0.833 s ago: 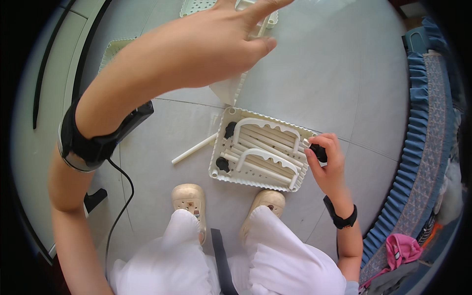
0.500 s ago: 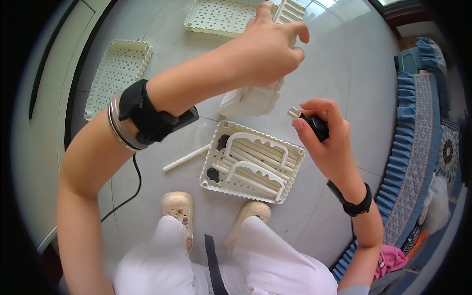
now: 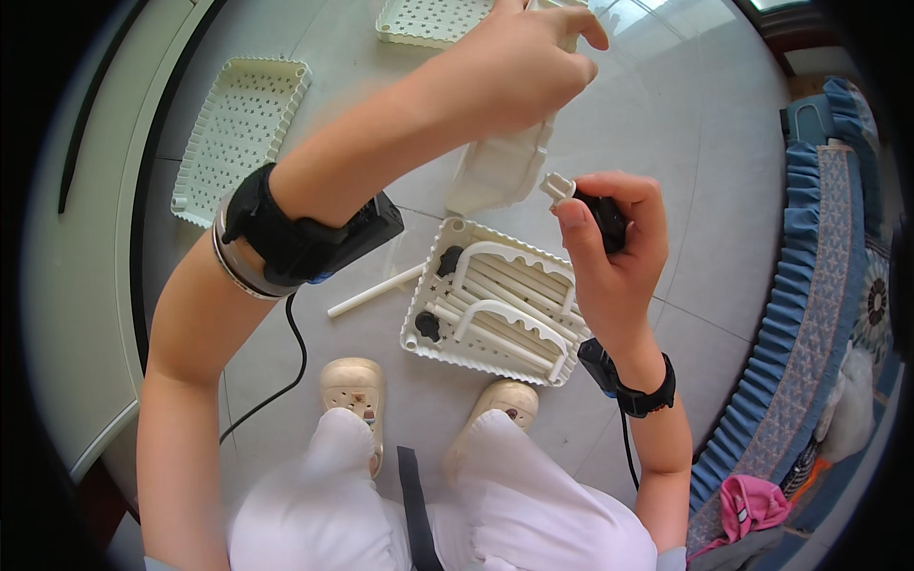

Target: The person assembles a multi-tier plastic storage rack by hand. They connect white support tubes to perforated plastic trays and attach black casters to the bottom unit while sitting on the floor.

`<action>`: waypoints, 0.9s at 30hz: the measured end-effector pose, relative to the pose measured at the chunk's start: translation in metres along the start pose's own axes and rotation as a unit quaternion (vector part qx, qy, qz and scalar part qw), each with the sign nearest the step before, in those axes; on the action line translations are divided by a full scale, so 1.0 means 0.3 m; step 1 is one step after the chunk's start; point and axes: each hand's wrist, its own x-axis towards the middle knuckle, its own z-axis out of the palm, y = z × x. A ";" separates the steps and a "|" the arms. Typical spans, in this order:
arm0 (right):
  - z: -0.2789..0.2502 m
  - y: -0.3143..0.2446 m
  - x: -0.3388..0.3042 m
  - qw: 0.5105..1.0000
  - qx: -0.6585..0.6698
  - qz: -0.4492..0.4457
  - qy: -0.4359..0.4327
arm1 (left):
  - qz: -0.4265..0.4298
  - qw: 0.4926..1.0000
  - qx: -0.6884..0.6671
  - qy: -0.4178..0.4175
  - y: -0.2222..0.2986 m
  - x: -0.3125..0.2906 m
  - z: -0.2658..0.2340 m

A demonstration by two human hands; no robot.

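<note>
Overhead, a person standing on a pale tiled floor (image 3: 314,124) works with both hands raised above a scatter of white plastic parts. The left hand (image 3: 514,67) is closed around a cream plastic piece (image 3: 500,171), its fingers curled over the top of it so that the lower end hangs free below the palm. Just beside that piece, the right hand (image 3: 614,238) pinches a small black wheel (image 3: 607,217) between thumb and fingertips; a short white stub (image 3: 555,186) juts from the wheel toward the cream piece, close to it, though whether the two touch cannot be told. Both wrists carry black bands, and a black cable (image 3: 286,371) trails from the left one.

Below the hands, on the floor, lies a white scalloped tray (image 3: 428,285) holding white rods, two arched white handles and two more black wheels. A loose white rod (image 3: 373,291) rests just left of it. Two perforated white trays lie farther off, one (image 3: 238,133) at the left, another (image 3: 428,19) at the top edge. The person's beige shoes (image 3: 352,390) stand near the loaded tray, and blue ruffled fabric (image 3: 809,285) runs along the right.
</note>
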 end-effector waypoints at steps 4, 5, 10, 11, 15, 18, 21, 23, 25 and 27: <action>0.002 0.027 0.022 0.997 -0.020 -0.079 -0.014 | 0.082 0.988 0.063 0.113 -0.051 0.030 0.059; 0.000 0.035 0.021 0.995 -0.020 -0.097 -0.031 | 0.067 0.990 0.036 0.121 -0.048 0.026 0.063; -0.004 0.034 0.043 0.987 -0.026 -0.158 -0.034 | 0.055 0.992 0.012 0.109 -0.014 0.042 0.055; -0.007 0.035 0.051 0.981 -0.042 -0.187 -0.038 | 0.065 0.992 0.002 0.108 -0.009 0.049 0.054; -0.015 0.020 0.086 0.960 -0.108 -0.251 -0.065 | 0.078 0.990 -0.013 0.120 -0.026 0.053 0.055; -0.029 0.025 0.128 0.933 -0.164 -0.317 -0.045 | 0.167 0.968 -0.019 0.186 -0.042 0.075 0.064; -0.009 0.033 0.134 0.933 -0.158 -0.322 -0.002 | 0.033 0.983 -0.144 0.113 0.038 0.023 0.047; 0.022 0.034 0.103 0.954 -0.127 -0.273 0.008 | 0.036 0.983 -0.134 0.120 0.033 0.006 0.058; 0.035 0.027 0.069 0.969 -0.100 -0.223 0.018 | 0.042 0.983 -0.127 0.127 0.028 -0.005 0.071; 0.036 0.015 0.040 0.994 -0.073 -0.078 0.032 | 0.047 0.981 -0.134 0.131 0.023 -0.011 0.086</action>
